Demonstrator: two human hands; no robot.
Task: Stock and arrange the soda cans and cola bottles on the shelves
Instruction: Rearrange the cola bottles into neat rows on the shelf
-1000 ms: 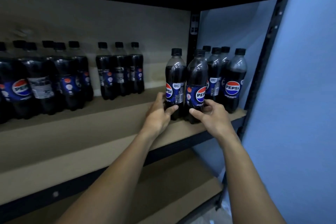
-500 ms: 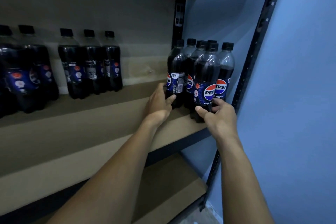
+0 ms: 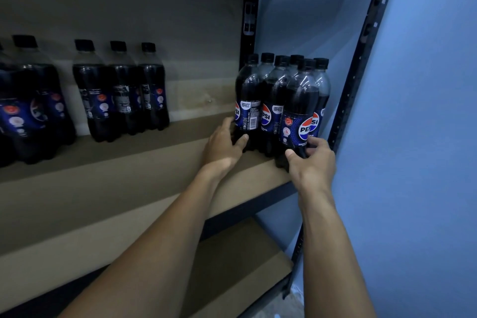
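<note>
Two cola bottles tucked into the group at the shelf's right end.

The left hand (image 3: 222, 146) curls thumb and fingers round the base of the back-left bottle (image 3: 247, 111). The right hand (image 3: 313, 162) grips the foot of the front bottle (image 3: 298, 121) near the front right corner of the shelf (image 3: 154, 162). A second ago both stood left of the other four (image 3: 324, 88); now all six stand upright and touching beside the right post (image 3: 360, 67). This group looks settled. Further bottles (image 3: 121, 95) stand well apart toward the left end.
</note>
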